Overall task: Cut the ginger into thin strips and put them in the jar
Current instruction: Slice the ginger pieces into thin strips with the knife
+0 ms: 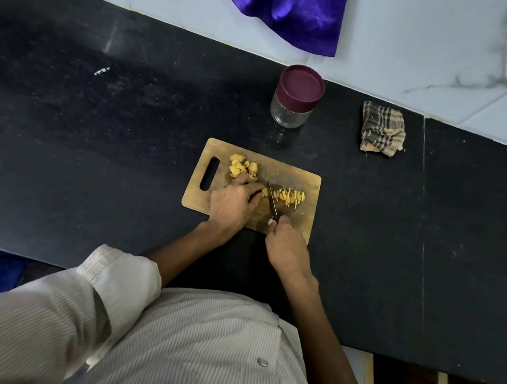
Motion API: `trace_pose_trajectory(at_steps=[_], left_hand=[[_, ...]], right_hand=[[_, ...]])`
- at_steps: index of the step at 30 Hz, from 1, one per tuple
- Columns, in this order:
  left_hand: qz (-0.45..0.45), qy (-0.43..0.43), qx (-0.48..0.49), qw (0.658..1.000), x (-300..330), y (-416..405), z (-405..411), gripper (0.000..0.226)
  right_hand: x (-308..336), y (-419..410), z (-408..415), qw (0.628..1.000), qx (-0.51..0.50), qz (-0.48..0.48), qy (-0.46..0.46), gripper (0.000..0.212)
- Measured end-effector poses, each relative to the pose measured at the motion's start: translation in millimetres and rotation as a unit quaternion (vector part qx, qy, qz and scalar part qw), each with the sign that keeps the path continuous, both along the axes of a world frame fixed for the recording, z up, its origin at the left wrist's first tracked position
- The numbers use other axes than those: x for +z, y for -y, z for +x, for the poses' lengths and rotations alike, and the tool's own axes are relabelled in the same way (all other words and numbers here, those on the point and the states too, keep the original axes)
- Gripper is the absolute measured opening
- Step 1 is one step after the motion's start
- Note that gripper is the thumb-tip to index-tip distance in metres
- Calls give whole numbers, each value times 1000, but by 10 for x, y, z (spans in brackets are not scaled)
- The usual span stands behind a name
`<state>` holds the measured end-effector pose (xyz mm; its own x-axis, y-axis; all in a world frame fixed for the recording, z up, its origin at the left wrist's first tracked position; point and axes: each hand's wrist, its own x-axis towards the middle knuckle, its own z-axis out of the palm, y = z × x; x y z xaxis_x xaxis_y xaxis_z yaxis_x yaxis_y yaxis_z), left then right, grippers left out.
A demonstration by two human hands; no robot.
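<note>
On the wooden cutting board, the left hand pressed curled fingers onto a small ginger piece, cut strips just right of the knife. The right hand gripped the knife's handle. Uncut chunks lay by the board's slot. Beyond stood the lidded jar, with a checked cloth to its right.
</note>
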<state>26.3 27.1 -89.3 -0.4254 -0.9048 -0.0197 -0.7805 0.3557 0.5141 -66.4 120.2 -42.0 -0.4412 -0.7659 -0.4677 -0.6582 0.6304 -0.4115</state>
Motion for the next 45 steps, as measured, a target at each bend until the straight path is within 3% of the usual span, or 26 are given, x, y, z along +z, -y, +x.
trace_pose_trajectory(at_steps=[10,20,33,45], left_hand=[[3,4,2,1000,-37,11,4,29],[18,-4,-1,1000,11,22,8,29],[10,-4,1,1000,7,17,18,28],[14,2,4,1000,-42,30,9,29]], right_hand=[[33,-199,17,999,-8,39,20,28],[6,-70,4,999,-51,-3,19,32],[-16,-56,73,998,-35,-22,41,31],[-14,51,37,999,-30,26,33,31]])
